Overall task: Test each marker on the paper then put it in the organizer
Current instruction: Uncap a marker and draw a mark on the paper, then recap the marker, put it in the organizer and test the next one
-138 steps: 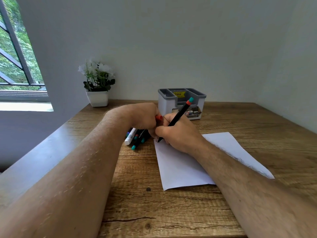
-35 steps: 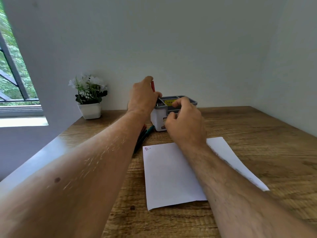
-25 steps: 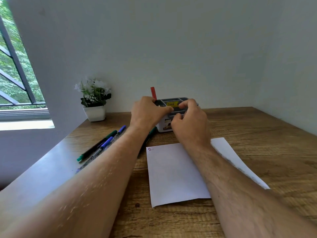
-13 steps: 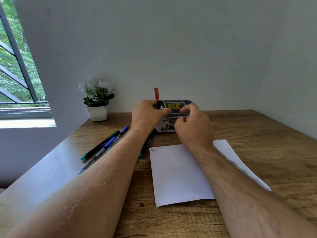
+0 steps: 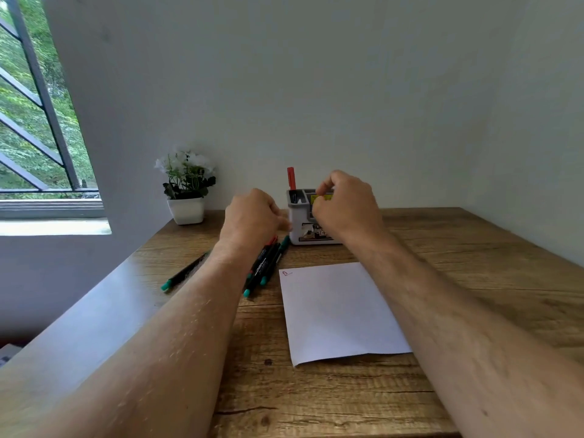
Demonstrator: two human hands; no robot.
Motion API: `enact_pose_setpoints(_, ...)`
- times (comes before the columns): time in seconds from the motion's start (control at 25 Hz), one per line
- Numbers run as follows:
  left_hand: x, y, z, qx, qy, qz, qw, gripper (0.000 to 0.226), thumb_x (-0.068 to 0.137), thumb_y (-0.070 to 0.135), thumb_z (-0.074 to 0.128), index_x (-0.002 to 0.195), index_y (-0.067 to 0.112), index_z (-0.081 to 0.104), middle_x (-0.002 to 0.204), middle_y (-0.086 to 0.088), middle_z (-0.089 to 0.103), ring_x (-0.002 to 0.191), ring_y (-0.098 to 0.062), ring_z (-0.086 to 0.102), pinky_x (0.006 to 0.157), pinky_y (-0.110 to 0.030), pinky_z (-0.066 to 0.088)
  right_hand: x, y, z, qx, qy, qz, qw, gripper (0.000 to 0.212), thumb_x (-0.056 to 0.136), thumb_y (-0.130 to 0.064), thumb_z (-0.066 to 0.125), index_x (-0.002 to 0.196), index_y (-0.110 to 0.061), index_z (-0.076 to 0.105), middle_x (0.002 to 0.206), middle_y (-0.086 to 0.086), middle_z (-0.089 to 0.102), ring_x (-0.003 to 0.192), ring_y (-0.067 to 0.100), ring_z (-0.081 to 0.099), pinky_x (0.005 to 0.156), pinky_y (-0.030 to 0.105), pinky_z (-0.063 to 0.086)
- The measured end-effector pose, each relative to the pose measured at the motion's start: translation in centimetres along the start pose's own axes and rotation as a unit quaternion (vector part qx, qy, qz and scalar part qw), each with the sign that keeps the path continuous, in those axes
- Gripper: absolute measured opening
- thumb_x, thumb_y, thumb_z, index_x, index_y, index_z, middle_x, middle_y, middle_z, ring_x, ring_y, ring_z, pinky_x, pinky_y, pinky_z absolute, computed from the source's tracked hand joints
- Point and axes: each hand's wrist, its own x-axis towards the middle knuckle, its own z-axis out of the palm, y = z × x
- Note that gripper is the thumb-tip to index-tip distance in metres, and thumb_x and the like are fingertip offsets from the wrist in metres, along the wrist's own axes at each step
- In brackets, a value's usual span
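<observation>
A grey and white organizer (image 5: 295,232) stands at the back of the wooden table. One red marker (image 5: 291,178) stands upright in its left compartment. My left hand (image 5: 252,216) hovers just left of the organizer, its fingers loosely curled and holding nothing. My right hand (image 5: 347,207) is raised in front of the organizer, thumb and forefinger loosely curled near the rim with a gap between them. Several black markers with teal ends (image 5: 265,267) lie under my left wrist. A white paper (image 5: 338,311) bears a small red scribble (image 5: 287,273) at its top left corner.
One more marker (image 5: 181,275) lies apart on the left, partly hidden by my left forearm. A white pot with a flowering plant (image 5: 186,210) stands at the back left by the wall. A window is at the far left. Walls close the table at the back and right.
My left hand has let go of the red marker, which stands in the organizer, and drawn back to the left. My right hand has risen from the organizer's front.
</observation>
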Motion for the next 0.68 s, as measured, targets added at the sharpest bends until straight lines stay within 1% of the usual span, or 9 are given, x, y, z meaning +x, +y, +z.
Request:
enact_pose_setpoints(0.08, 0.1, -0.1, 0.3, 0.048, -0.031, -0.022, 0.998, 0.025, 0.07, 0.03, 0.087, 0.082, 0.015, 0.071, 0.081, -0.001, 0.069, 0.073, -0.015, 0.063, 0.071, -0.034, 0.055, 0.6, -0.4, 0.2, -0.018, -0.021, -0.007, 1.0, 0.016, 0.082, -0.013, 0.065, 0.095, -0.021, 0.06, 0.101, 0.0, 0.059, 0.089, 0.014, 0.059, 0.074, 0.029, 0.054)
enact_pose_setpoints(0.12, 0.3, -0.2, 0.4, 0.066, -0.041, -0.029, 0.997, 0.028, 0.069, 0.032, 0.088, 0.084, 0.015, 0.071, 0.083, -0.003, 0.07, 0.076, -0.018, 0.064, 0.073, -0.036, 0.057, 0.5, -0.3, 0.5, -0.02, -0.023, -0.011, 0.999, 0.016, 0.083, -0.014, 0.065, 0.097, -0.021, 0.06, 0.102, 0.0, 0.059, 0.092, 0.015, 0.059, 0.077, 0.031, 0.054)
enact_pose_setpoints(0.16, 0.6, -0.3, 0.7, 0.079, -0.049, -0.031, 0.995, 0.031, 0.068, 0.035, 0.088, 0.085, 0.015, 0.071, 0.084, -0.004, 0.071, 0.078, -0.019, 0.065, 0.072, -0.036, 0.057, 0.3, 0.0, 0.9, -0.021, -0.024, -0.014, 0.999, 0.016, 0.085, -0.015, 0.064, 0.098, -0.022, 0.061, 0.103, -0.001, 0.059, 0.093, 0.015, 0.059, 0.076, 0.029, 0.053)
enact_pose_setpoints(0.24, 0.9, -0.4, 1.0, 0.1, -0.049, -0.031, 0.993, 0.034, 0.067, 0.038, 0.088, 0.087, 0.015, 0.071, 0.084, -0.005, 0.07, 0.077, -0.02, 0.065, 0.066, -0.034, 0.055, -0.2, 0.7, 1.6, -0.025, -0.026, -0.022, 0.999, 0.016, 0.087, -0.016, 0.063, 0.102, -0.022, 0.061, 0.102, -0.004, 0.058, 0.093, 0.012, 0.057, 0.071, 0.024, 0.048)
enact_pose_setpoints(0.32, 1.2, -0.4, 1.0, 0.113, -0.037, -0.033, 0.992, 0.033, 0.07, 0.037, 0.086, 0.089, 0.015, 0.07, 0.085, -0.006, 0.069, 0.074, -0.021, 0.063, 0.058, -0.031, 0.05, -0.2, 1.0, 2.0, -0.024, -0.024, -0.026, 0.999, 0.018, 0.088, -0.018, 0.063, 0.106, -0.022, 0.061, 0.099, -0.006, 0.056, 0.091, 0.01, 0.054, 0.068, 0.023, 0.047)
enact_pose_setpoints(0.4, 1.4, -0.2, 1.1, 0.119, -0.036, -0.035, 0.992, 0.036, 0.072, 0.037, 0.085, 0.091, 0.014, 0.066, 0.081, -0.006, 0.065, 0.07, -0.02, 0.059, 0.054, -0.031, 0.045, -0.2, 0.7, 2.1, -0.02, -0.012, -0.027, 0.999, 0.017, 0.088, -0.02, 0.062, 0.105, -0.023, 0.061, 0.093, -0.008, 0.055, 0.088, 0.007, 0.051, 0.062, 0.02, 0.045)
enact_pose_setpoints(0.52, 1.1, 0.2, 1.5, 0.166, -0.065, -0.028, 0.984, 0.047, 0.068, 0.045, 0.086, 0.091, 0.014, 0.059, 0.076, -0.004, 0.057, 0.072, -0.02, 0.058, 0.061, -0.033, 0.049, -0.3, 0.5, 2.1, -0.024, -0.006, -0.036, 0.999, 0.016, 0.088, -0.022, 0.063, 0.104, -0.024, 0.061, 0.09, -0.01, 0.055, 0.085, 0.006, 0.053, 0.057, 0.014, 0.038)
enact_pose_setpoints(0.6, 0.9, 0.4, 2.0, 0.203, -0.079, -0.014, 0.976, 0.048, 0.069, 0.048, 0.084, 0.088, 0.015, 0.054, 0.074, -0.003, 0.054, 0.072, -0.02, 0.056, 0.065, -0.034, 0.051, -0.3, 0.8, 2.1, -0.024, -0.001, -0.037, 0.999, 0.014, 0.088, -0.021, 0.062, 0.102, -0.025, 0.061, 0.089, -0.01, 0.056, 0.083, 0.008, 0.058, 0.058, 0.016, 0.042)
enact_pose_setpoints(0.68, 0.8, 0.4, 2.5, 0.225, -0.074, -0.004, 0.972, 0.047, 0.072, 0.046, 0.083, 0.086, 0.016, 0.049, 0.072, -0.003, 0.051, 0.073, -0.02, 0.056, 0.068, -0.035, 0.053, -0.3, 1.1, 2.2, -0.031, 0.0, -0.039, 0.999, 0.015, 0.087, -0.02, 0.063, 0.101, -0.025, 0.061, 0.089, -0.011, 0.056, 0.083, 0.009, 0.06, 0.059, 0.016, 0.044)
